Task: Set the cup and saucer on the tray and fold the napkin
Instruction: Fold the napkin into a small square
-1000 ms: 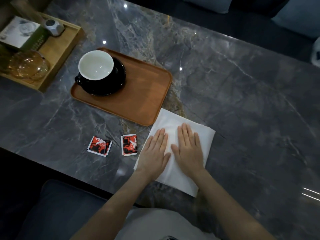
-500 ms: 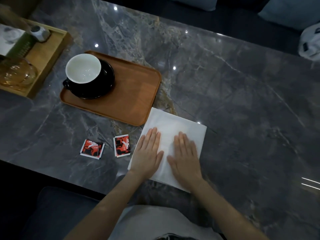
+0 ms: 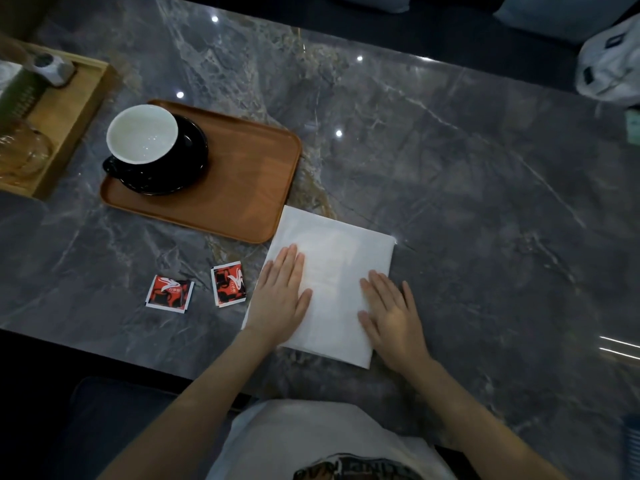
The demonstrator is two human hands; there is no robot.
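Note:
A black cup with a white inside (image 3: 142, 135) stands on a black saucer (image 3: 187, 161) at the left end of the brown tray (image 3: 242, 188). A white napkin (image 3: 332, 258) lies flat on the grey marble table, its far corner touching the tray's right edge. My left hand (image 3: 281, 299) presses flat on the napkin's left side, fingers straight. My right hand (image 3: 391, 317) lies flat over the napkin's right edge, partly on the table.
Two red and black sachets (image 3: 169, 293) (image 3: 228, 284) lie left of the napkin. A light wooden tray (image 3: 72, 109) with a glass pot and small items stands at the far left. A white bag (image 3: 609, 71) sits at the far right.
My hands have slid apart across the napkin, the left toward its left side and the right out to its right edge. The camera view shifted slightly.

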